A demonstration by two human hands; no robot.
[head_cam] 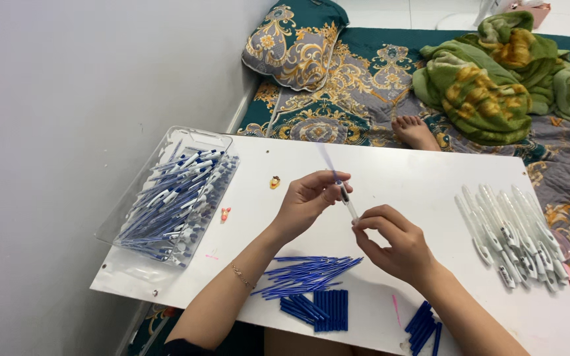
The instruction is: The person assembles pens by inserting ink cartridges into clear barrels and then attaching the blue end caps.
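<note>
The blue refill (328, 158) above the left hand (306, 201) is motion-blurred, and the pen barrel's (349, 204) ends are hidden by fingers.

Bare forearms, thin gold bracelet (241, 276) on the left wrist.

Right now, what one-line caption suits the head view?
Both hands, left hand and right hand, hold a pen over a white table between pen tray and white barrels.

Table (397, 178) white; refills (308, 271) blue; caps (321, 310) dark blue; barrels (512, 234) white; tray (166, 142) clear, its pens (179, 198) white and blue; pillow (295, 43) teal with gold-grey paisley; blanket (489, 79) green with yellow patches; wall (67, 132) plain grey-white.
</note>
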